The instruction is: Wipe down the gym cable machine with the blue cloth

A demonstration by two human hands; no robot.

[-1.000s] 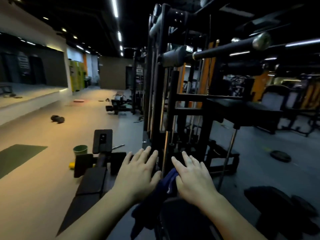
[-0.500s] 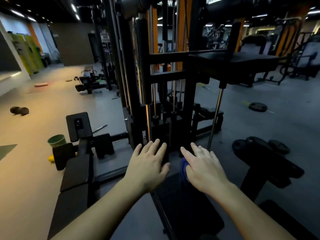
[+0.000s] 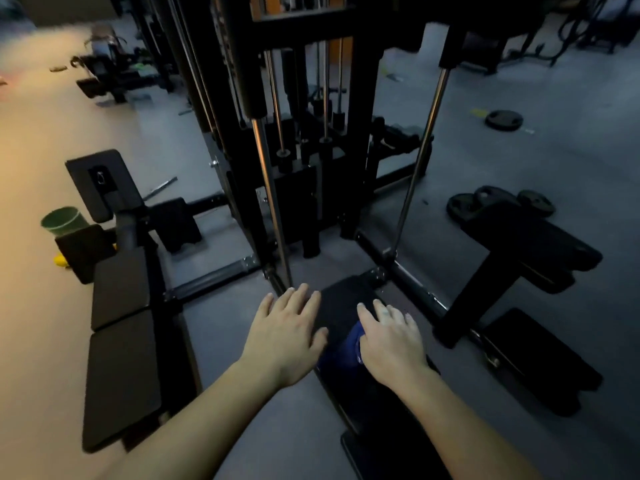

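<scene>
Head view: left hand (image 3: 287, 336) was flat with fingers straight and slightly spread, holding nothing, at the left edge of a black pad (image 3: 341, 299). Right hand (image 3: 391, 341) was also flat, fingers extended, palm pressing on the blue cloth (image 3: 346, 348). The cloth lay bunched on the pad between the two hands, mostly under the right palm. The cable machine (image 3: 301, 188) stood just ahead, its chrome rods upright. A green bucket (image 3: 62, 220) was far left and a weight plate (image 3: 502, 120) far right on the floor.
</scene>
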